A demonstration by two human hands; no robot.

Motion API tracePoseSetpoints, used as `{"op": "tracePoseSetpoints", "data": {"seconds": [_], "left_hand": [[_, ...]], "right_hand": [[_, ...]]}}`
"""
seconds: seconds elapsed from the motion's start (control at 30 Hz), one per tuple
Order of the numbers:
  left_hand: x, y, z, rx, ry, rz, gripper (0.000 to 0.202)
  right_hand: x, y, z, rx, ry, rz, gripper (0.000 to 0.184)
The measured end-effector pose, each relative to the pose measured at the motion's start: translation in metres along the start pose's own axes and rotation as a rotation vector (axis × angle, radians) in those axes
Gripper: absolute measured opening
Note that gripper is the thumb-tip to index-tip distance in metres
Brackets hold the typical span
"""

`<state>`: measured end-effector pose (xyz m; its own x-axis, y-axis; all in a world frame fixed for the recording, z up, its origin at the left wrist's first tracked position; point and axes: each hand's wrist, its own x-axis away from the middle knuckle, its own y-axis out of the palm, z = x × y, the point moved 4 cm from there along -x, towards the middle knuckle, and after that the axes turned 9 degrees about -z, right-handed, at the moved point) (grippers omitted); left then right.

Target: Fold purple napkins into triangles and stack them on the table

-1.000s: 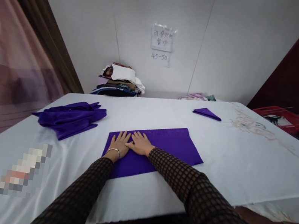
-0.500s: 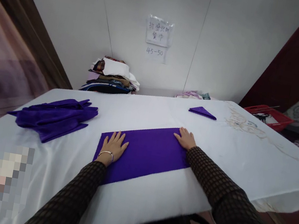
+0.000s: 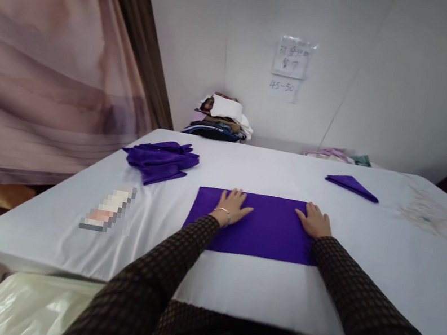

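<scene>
A purple cloth napkin lies flat as a wide rectangle on the white-covered table. My left hand rests on its left part near the far edge, fingers spread, a thin bracelet at the wrist. At the far right corner my right hand lies on the cloth with its fingers stretched out. Both hands press from above and grasp nothing. A loose heap of purple napkins sits to the far left. Beyond my right hand is a purple napkin folded into a narrow triangle.
A blurred-out oblong item lies on the white tablecloth at left. Folded clothes are stacked by the wall, with lilac fabric farther right. A pink curtain hangs left. Something plastic-covered stands below the front edge.
The view has swung to the left, so the table appears shifted right. My left hand has slid slightly inward from the napkin's left edge; the right hand stays at the far right corner.
</scene>
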<state>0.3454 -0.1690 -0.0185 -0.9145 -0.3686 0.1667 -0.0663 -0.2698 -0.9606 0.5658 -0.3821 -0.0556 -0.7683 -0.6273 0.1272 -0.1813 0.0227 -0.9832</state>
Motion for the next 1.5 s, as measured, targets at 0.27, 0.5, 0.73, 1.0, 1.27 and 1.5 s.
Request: {"op": "tracePoseSetpoints", "data": {"seconds": [0.27,0.5,0.73,1.0,1.27,1.5], "left_hand": [[-0.014,0.019,0.011,0.046,0.005,-0.013,0.079],[0.034,-0.002,-0.110,0.041,-0.303,-0.014,0.069],[0.047,-0.002,-0.133,-0.001,-0.392,-0.006,0.072],[0.045,-0.003,-0.133,-0.039,-0.397,-0.005,0.072],[0.037,-0.002,-0.143,-0.094,-0.404,-0.002,0.069],[0.037,-0.004,-0.142,-0.091,-0.385,0.034,0.068]], "right_hand": [[0.001,0.002,0.002,0.021,-0.018,0.033,0.066],[0.000,0.004,0.001,0.021,-0.020,0.038,0.066],[-0.002,-0.006,0.004,0.041,-0.022,-0.039,0.064],[0.012,-0.034,-0.148,-0.002,-0.364,0.054,0.068],[0.027,0.017,-0.294,-0.148,-0.732,-0.140,0.070],[-0.010,-0.005,-0.118,-0.142,-0.355,-0.066,0.061]]}}
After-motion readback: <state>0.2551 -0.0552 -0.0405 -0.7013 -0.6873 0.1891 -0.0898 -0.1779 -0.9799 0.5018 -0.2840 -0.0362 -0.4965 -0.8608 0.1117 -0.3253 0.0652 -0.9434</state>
